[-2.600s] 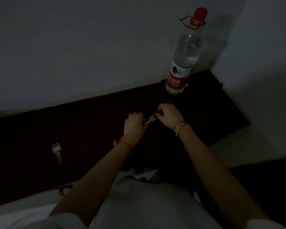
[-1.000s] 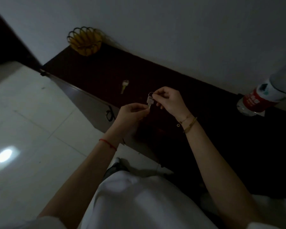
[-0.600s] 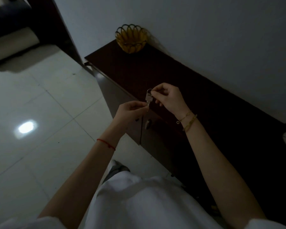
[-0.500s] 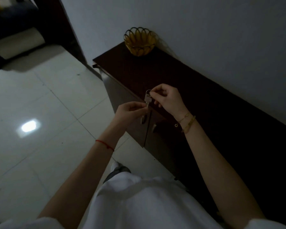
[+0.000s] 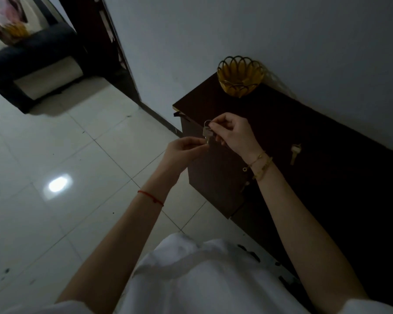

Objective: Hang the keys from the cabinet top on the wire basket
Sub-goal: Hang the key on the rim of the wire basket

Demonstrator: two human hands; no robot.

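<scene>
Pale tiled floor [image 5: 61, 155], grey wall [image 5: 259, 30], dark sofa [image 5: 32, 55] beyond doorway.

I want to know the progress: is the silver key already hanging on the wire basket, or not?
Not yet. The silver key is held between the right hand and left hand, away from the wire basket.

- I see a golden-yellow basket [image 5: 240, 75], looped petal pattern.
- Cabinet [image 5: 304, 137] under it: dark brown.
- Key [image 5: 207, 132] silvery; second key [image 5: 295, 152] brassy.
- Red string [image 5: 150, 197], gold bracelets [image 5: 260, 165].
- Floor [image 5: 55, 155] of pale tiles.
</scene>
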